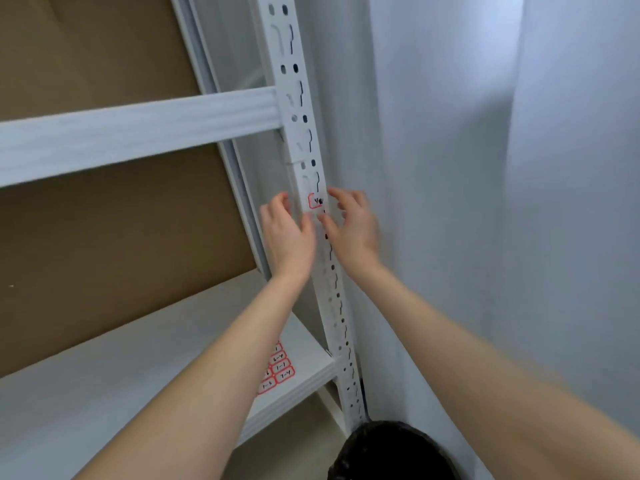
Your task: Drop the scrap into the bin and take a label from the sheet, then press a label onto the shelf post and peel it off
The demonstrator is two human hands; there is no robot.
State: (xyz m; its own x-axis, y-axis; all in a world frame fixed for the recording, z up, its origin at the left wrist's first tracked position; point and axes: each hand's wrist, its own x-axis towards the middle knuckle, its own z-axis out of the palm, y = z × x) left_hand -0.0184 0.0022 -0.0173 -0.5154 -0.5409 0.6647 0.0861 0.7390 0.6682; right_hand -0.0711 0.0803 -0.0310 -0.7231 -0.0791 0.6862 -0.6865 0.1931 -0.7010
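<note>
Both hands are up at the white slotted upright post of the shelving. The left hand sits on the post's left side, fingers loosely curled, thumb tip against the metal. The right hand mirrors it on the right, fingers bent, holding nothing I can make out. Just above the fingertips, a red-bordered label is stuck on the post. Far below the fingers, a sheet of labels lies on the white shelf; a black bin stands beneath.

Both arms stretched forward; left hand and right hand close together, fingers loosely curled.
</note>
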